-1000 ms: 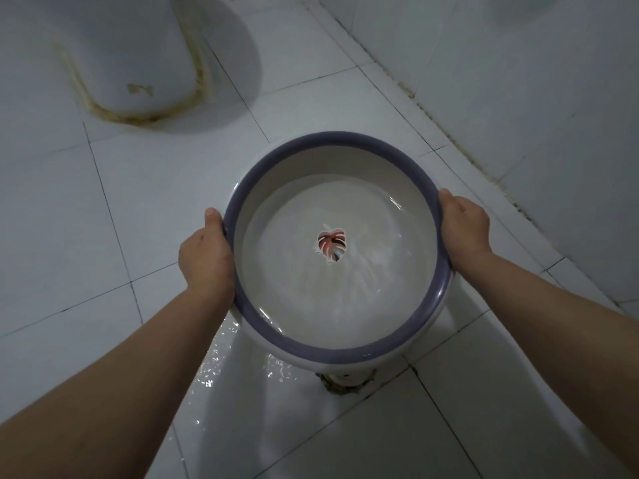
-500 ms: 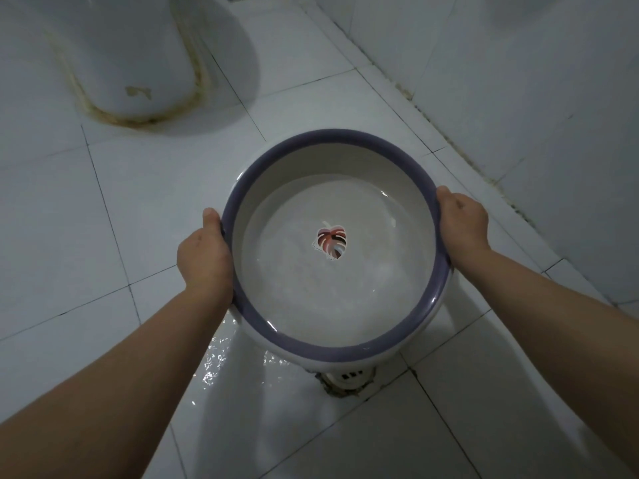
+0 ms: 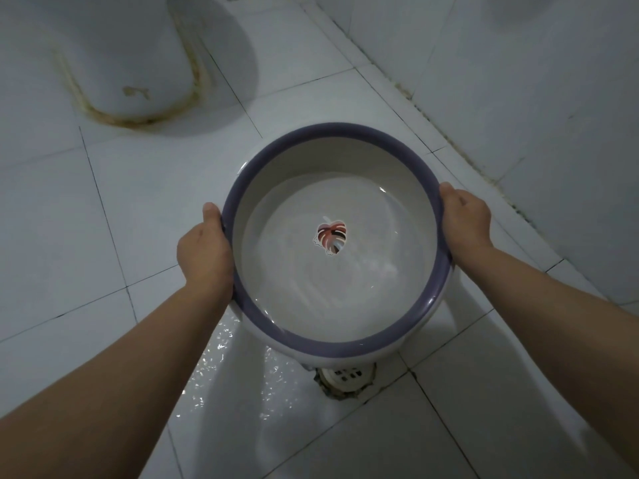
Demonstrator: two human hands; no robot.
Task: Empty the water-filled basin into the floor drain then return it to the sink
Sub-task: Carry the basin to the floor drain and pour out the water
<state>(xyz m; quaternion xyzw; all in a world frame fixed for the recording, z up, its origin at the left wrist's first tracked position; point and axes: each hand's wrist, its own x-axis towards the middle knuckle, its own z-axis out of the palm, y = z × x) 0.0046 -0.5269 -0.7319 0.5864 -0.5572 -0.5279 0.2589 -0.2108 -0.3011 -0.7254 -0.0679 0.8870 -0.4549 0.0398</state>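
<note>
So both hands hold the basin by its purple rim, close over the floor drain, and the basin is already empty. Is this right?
Not quite. The basin is not empty: the head view shows water in it, covering the leaf picture on its bottom. The rest holds: the left hand and right hand hold its purple rim, close over the floor drain.

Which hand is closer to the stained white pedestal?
Left. The left hand grips the basin rim on the side nearest the pedestal; the right hand grips the opposite rim, farther away.
</note>
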